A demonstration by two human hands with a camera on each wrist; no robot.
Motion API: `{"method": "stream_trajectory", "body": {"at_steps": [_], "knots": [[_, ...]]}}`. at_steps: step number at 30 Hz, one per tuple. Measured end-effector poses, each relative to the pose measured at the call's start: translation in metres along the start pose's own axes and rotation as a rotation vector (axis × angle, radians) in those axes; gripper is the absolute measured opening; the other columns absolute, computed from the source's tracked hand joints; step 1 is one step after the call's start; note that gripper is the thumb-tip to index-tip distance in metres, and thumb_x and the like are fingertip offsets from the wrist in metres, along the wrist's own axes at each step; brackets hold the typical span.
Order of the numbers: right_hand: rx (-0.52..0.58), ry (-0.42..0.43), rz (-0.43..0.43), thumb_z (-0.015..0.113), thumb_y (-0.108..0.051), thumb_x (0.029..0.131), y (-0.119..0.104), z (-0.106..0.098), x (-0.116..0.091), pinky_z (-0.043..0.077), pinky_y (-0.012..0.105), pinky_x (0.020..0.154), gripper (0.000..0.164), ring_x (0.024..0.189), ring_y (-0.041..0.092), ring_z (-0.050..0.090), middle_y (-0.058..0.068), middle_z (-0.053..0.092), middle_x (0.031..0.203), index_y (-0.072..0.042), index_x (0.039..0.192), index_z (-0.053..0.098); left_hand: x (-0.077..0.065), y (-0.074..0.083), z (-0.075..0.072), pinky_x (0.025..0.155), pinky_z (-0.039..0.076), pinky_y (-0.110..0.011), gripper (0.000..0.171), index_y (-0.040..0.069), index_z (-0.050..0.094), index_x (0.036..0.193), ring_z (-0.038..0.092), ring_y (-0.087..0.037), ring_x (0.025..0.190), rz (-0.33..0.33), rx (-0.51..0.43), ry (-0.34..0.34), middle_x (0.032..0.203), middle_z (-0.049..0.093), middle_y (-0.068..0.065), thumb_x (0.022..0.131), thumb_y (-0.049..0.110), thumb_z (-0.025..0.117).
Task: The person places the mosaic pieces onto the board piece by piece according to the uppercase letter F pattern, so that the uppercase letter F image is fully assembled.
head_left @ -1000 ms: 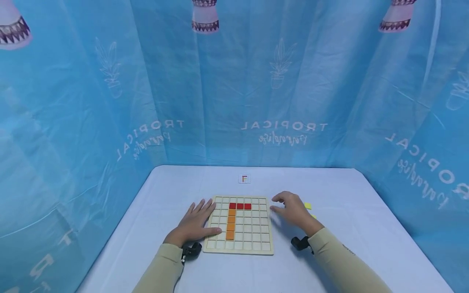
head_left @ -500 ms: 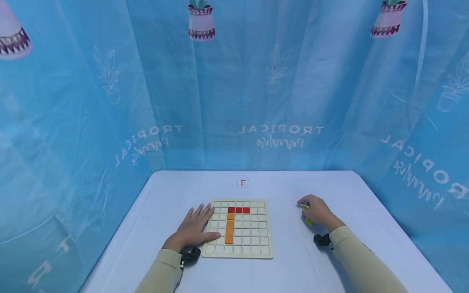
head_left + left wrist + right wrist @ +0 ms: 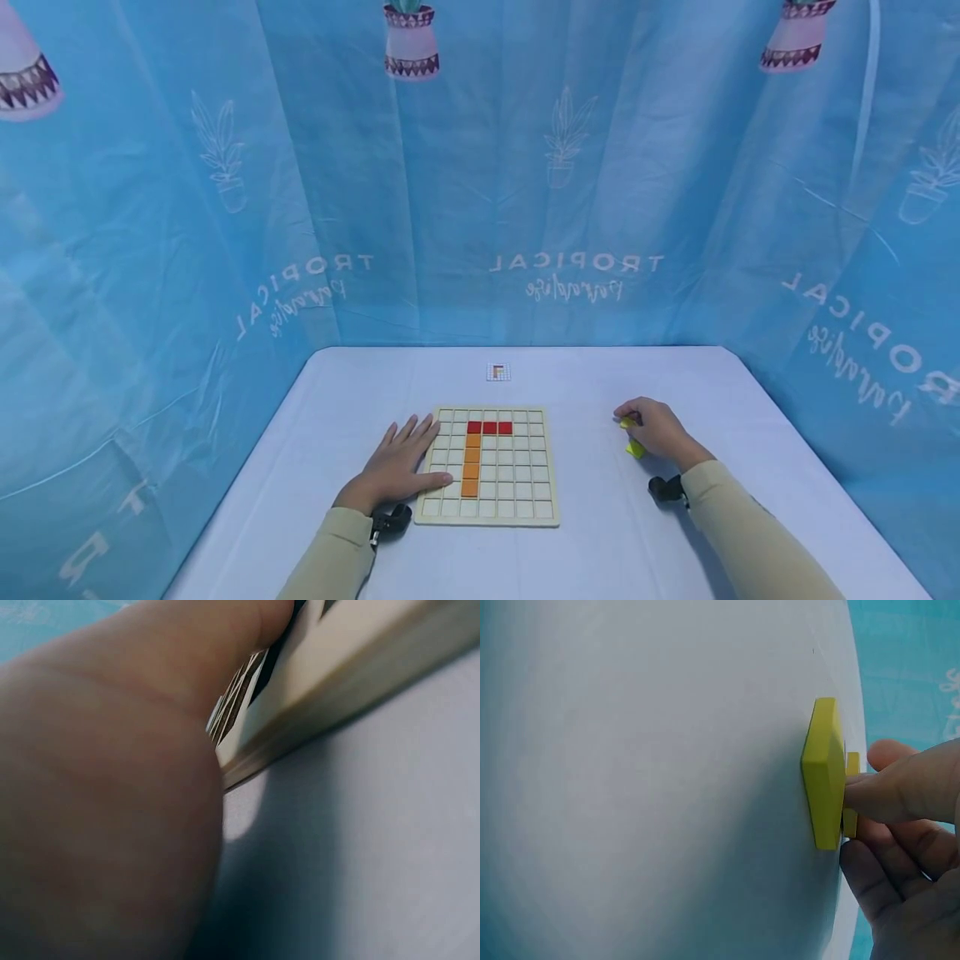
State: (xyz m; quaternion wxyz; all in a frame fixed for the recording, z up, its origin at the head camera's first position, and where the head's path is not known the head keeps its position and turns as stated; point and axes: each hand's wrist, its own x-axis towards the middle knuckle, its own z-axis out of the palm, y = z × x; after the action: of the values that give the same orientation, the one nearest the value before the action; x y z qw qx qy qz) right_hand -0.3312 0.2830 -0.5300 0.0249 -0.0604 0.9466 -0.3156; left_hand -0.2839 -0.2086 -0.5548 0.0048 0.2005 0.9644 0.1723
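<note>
My left hand [image 3: 397, 467] lies spread at the left side of a pale wooden grid board [image 3: 517, 510], fingers straight, thumb over the squares. A short row of red tiles [image 3: 490, 428] sits near the board's far side. Below its left end runs a column of orange tiles [image 3: 471, 458]. Right of the board, my right hand [image 3: 656, 429] pinches a yellow tile [image 3: 627, 423] between thumb and finger, low over the table. In the right wrist view the thumb partly hides this tile [image 3: 853, 763]. Nearer the wrist is another yellow tile [image 3: 825, 780], on the table.
A small card [image 3: 498, 372] with a printed coloured grid lies beyond the board. White cloth covers the table [image 3: 585, 550]. A blue printed curtain [image 3: 480, 208] rises behind and along both sides.
My right hand has moved right, from beside the board to the yellow tiles, and its fingers have closed on the farther one. My left hand stays on the board.
</note>
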Motion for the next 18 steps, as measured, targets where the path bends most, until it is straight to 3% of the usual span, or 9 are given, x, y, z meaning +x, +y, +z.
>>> {"method": "stream_trajectory", "body": {"at_steps": [9,18], "knots": [[0.004,0.008,-0.031,0.073,0.003,0.097,-0.009,0.006,0.01,0.054,0.054,0.1,0.025,0.111,0.032,0.064,0.012,0.069,0.118,-0.004,0.121,0.074,0.0,0.001,0.0,0.126,0.003,-0.056,0.107,0.014,0.033,0.167,0.01,-0.032,0.159,-0.003,0.004,0.0,0.173,0.024,-0.005,0.087,0.081,0.06],[0.026,0.034,-0.091,0.072,0.006,0.096,-0.047,0.018,0.02,0.055,0.05,0.098,0.025,0.11,0.03,0.064,0.009,0.07,0.116,-0.003,0.119,0.076,0.0,0.002,-0.002,0.126,0.003,-0.056,0.108,0.014,0.033,0.167,0.01,-0.032,0.159,-0.003,0.017,-0.002,0.173,0.024,-0.005,0.087,0.082,0.059]]}}
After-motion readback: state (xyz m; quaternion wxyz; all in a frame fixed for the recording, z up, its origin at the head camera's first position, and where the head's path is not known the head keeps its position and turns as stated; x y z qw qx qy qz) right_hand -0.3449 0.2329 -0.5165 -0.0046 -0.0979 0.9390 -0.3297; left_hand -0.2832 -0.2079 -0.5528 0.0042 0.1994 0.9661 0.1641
